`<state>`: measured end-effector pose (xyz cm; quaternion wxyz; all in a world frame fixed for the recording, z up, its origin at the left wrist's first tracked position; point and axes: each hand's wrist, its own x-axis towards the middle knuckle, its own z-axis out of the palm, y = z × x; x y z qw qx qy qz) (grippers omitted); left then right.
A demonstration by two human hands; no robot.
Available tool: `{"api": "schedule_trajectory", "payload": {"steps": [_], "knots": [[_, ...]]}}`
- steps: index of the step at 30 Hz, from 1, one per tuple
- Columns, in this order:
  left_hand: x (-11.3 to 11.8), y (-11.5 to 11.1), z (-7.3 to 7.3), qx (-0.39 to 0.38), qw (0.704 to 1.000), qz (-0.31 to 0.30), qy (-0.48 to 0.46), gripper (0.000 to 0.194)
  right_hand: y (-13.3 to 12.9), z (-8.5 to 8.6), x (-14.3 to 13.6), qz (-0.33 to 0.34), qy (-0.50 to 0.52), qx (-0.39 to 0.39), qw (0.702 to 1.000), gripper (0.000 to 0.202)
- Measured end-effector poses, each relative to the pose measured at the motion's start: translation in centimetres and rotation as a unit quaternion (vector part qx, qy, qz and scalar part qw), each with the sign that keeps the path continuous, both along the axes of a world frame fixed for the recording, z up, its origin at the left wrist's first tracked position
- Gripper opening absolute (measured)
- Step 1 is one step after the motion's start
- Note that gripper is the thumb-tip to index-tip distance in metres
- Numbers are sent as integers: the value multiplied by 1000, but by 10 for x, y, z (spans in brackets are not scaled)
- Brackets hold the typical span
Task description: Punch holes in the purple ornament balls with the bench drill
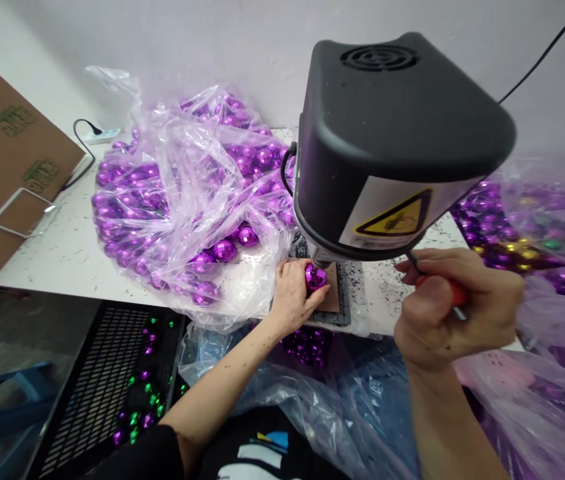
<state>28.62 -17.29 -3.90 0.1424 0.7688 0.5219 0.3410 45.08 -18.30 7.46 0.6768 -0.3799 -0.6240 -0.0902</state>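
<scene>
In the head view, my left hand (292, 293) sits at the middle of the frame, its fingers bent and drawn in close to a shiny purple ball (316, 275). The ball lies in the gap between the forefinger side and the thumb, with the thumb stretched along its lower right; I read that as a light hold, the hand only partly closed. The ball is directly under the black machine (407, 133) that fills the upper right of the frame, and above a brown pad (333, 297); I cannot tell whether it touches either one.

My right hand (459, 310), right of centre, is curled around a red handle (446, 288) on a metal rod, the fingers folded in and the thumb bent over it. A warning label (392, 217) shows on the machine's front.

Left of centre I see a heap of purple beads (205, 293) partly under a clear plastic bag (192, 173), on the white table (37, 260). A cardboard box (12, 147) stands at the upper left. At the lower left, a black crate (85, 383) has small green and purple beads on it, near a blue stool (7, 417).
</scene>
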Motion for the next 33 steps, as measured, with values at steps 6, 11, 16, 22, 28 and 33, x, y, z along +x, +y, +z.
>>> {"api": "schedule_trajectory", "payload": {"steps": [6, 11, 16, 22, 28, 33], "knots": [[0, 0, 3, -10, 1000, -2, -9, 39, -2, -10, -3, 12, 15, 3, 1000, 11], [0, 0, 4, -10, 1000, -1, -13, 40, -2, -14, -8, -13, 29, -1, 999, 7], [-1, -1, 4, -10, 1000, -5, -23, 38, 3, -23, -13, -45, 41, 44, 997, 13], [-1, -2, 6, -13, 1000, -2, -28, 39, 8, -29, -15, -53, 47, 55, 996, 16], [0, 0, 4, -11, 1000, -1, -22, 41, 6, -44, -16, -30, 60, 22, 997, 12], [0, -1, 1, -5, 1000, 1, -19, 38, 3, -55, -13, -13, 56, -1, 998, 12]]}}
